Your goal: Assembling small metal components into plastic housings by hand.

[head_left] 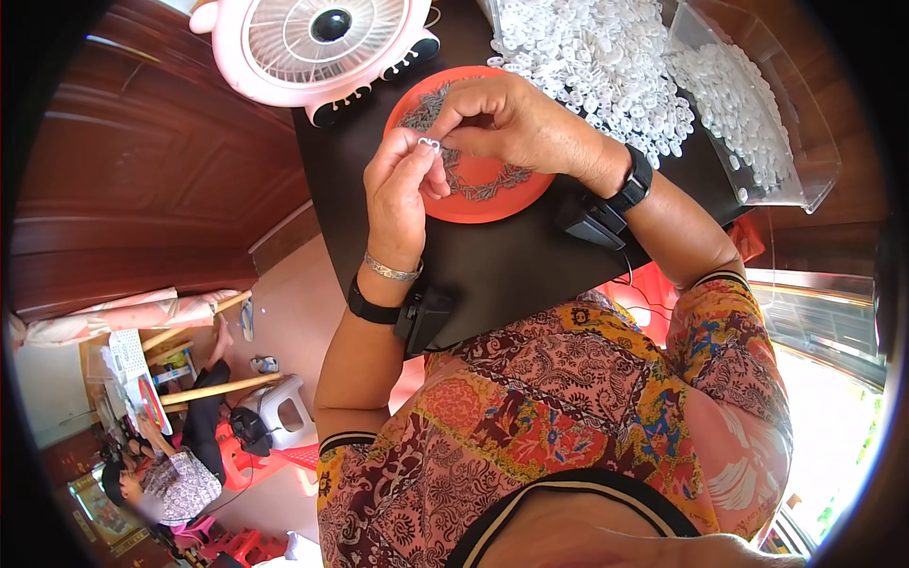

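My left hand [396,194] pinches a small white plastic piece [429,144] with two round openings between thumb and forefinger. Close beside it, my right hand [530,128] has its thumb and forefinger pressed together near the piece; whatever lies between those fingertips is too small to make out. Both hands are over a round orange plate [464,216] that bears many small thin grey metal parts [492,189]. Beyond my right hand, a large heap of white plastic pieces [597,57] spreads over the dark table [502,260].
A clear plastic bin [812,189] at the far right holds more white pieces [739,104]. A pink fan [331,102] stands at the far left of the table. At lower left, another person [185,488] sits by red stools [248,464] and a grey-white stool [289,412].
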A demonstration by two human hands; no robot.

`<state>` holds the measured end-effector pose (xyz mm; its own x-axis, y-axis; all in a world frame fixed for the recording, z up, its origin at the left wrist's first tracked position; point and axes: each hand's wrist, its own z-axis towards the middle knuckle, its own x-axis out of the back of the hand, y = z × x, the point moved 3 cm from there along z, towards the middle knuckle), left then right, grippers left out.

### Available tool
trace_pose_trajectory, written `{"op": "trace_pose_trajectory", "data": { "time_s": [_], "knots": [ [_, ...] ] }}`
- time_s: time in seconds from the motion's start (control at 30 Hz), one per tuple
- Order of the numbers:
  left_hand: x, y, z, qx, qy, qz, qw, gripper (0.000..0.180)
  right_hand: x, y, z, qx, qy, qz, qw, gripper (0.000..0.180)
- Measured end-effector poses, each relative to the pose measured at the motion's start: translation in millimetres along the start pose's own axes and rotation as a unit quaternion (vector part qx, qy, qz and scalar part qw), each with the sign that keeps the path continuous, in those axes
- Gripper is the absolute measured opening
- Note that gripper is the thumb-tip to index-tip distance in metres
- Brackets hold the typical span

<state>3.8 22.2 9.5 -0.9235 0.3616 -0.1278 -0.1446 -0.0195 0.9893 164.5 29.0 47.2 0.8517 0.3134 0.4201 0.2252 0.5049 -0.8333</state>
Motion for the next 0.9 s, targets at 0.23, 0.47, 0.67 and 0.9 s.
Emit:
{"op": "trace_pose_trajectory", "data": {
  "time_s": [0.23, 0.47, 0.67, 0.9],
  "knots": [
    [-2, 5, 0, -0.010, 0.024, -0.031, 0.999, 0.015, 11, -2, 1, 0.010, 0.031, 0.001, 0.999, 0.013],
    [-5, 4, -1, -0.019, 0.001, -0.003, 1.000, 0.012, 6, -6, 1, -0.041, 0.018, 0.051, 0.998, 0.019],
    [-6, 3, -3, -0.022, -0.002, 0.021, 1.000, 0.012, 5, -11, 0, -0.037, -0.011, 0.036, 0.999, 0.019],
    [-7, 5, -3, -0.021, -0.005, 0.037, 0.999, 0.011, 8, -9, 0, -0.034, -0.010, -0.022, 0.999, 0.019]
  ]
}}
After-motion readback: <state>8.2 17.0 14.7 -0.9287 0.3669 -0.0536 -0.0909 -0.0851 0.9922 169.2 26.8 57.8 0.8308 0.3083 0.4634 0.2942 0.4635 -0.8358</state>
